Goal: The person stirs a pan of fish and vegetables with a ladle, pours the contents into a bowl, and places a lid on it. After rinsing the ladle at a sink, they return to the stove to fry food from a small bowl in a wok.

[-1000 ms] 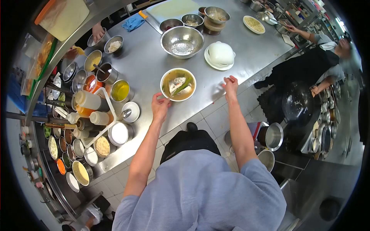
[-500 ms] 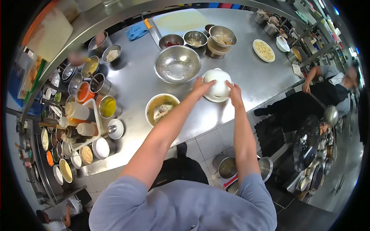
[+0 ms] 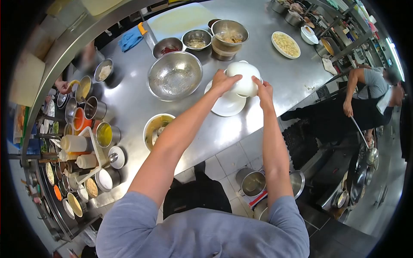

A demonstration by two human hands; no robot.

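A rounded white bowl (image 3: 244,77) is gripped from both sides, its smooth domed side facing me. My left hand (image 3: 224,81) is closed on its left edge, thumb lying across the white surface. On the opposite edge, my right hand (image 3: 263,91) pinches it with thumb and fingers. Below and to the left of the bowl, a white plate (image 3: 228,106) rests on the steel table; part of it is hidden behind my left hand and the bowl. Close to my left forearm stands a bowl of broth (image 3: 150,129) with pale pieces in it.
A perforated steel bowl (image 3: 174,77) sits left of my hands. Behind it are small steel bowls, a cutting board (image 3: 180,19) and an orange-handled knife (image 3: 146,34). Sauce containers and squeeze bottles (image 3: 75,144) crowd the left. A co-worker (image 3: 361,94) holds a ladle at right.
The white bowl has come away from over the plate, moving farther off and to the right, so more plate shows. My view has shifted. The co-worker's wok and ladle have moved.
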